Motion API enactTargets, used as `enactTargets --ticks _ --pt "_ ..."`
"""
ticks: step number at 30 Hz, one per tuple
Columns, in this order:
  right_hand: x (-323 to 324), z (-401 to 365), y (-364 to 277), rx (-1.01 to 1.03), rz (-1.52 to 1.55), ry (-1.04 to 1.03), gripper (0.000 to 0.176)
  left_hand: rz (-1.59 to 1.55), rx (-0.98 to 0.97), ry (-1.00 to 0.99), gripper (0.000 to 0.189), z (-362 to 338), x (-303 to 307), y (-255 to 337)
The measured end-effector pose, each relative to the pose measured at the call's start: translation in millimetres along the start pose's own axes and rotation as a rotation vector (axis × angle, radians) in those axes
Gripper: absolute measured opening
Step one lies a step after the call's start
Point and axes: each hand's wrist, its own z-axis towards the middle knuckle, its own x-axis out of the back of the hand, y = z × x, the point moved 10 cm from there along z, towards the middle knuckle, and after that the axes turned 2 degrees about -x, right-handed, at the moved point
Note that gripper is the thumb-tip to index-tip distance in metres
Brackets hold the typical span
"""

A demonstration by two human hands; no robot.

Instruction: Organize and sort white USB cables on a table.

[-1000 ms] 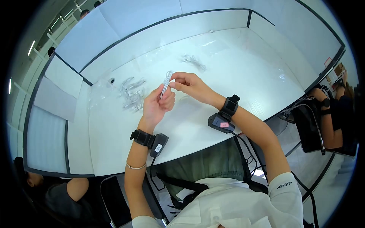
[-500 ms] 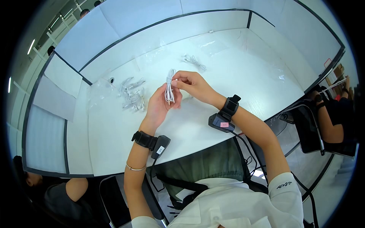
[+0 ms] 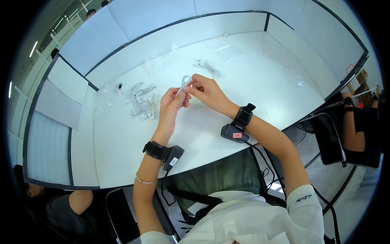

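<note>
The left hand (image 3: 170, 99) pinches the lower part of a white cable (image 3: 185, 81), its fingers curled around the bundle, while the right hand (image 3: 208, 92) is closed in a pinch at the bundle's side, thumb and index finger drawn together. Whether those two fingertips grip a strand is too small to tell. The cable is held above the table (image 3: 239, 101), its looped upper end rising between the hands and its lower loops showing at the left fingers. To the left of the hands, a pile (image 3: 142, 106) of white cables lies on the table, loosely heaped. Beyond the right hand, toward the back wall (image 3: 183, 35), lies a smaller bunch (image 3: 208, 68), apart from the pile. Clear plastic (image 3: 106, 99) lies to the left of the pile, near a small dark round spot (image 3: 120, 85). Each wrist wears a black strap with a boxy device, the left one (image 3: 174, 157) marked with a white label, the right one (image 3: 234, 133) with a pink label. A thin bracelet (image 3: 146, 181) circles the left forearm. At the far right, a co-worker's arm (image 3: 350, 126) shows beside a chair; another person (image 3: 67, 207) sits at the lower left, partly cut off by the dark edge.
</note>
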Motion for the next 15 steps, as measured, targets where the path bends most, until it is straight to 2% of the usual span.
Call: enactTargets --ticks 3,6,8,15 --pt "-1 1 0 -0.007 0.021 -0.024 0.017 -0.025 -0.002 0.027 0.016 0 5 2" --pt "-4 1 0 -0.009 0.06 -0.032 0.015 -0.207 -0.022 -0.026 0.013 2 2 1" --pt "-5 0 2 -0.041 0.088 -0.063 0.013 -0.225 -0.009 0.036 0.016 -2 2 3" --pt "-9 1 7 -0.068 0.217 -0.098 0.017 -0.508 0.046 -0.113 0.01 0 -6 -3"
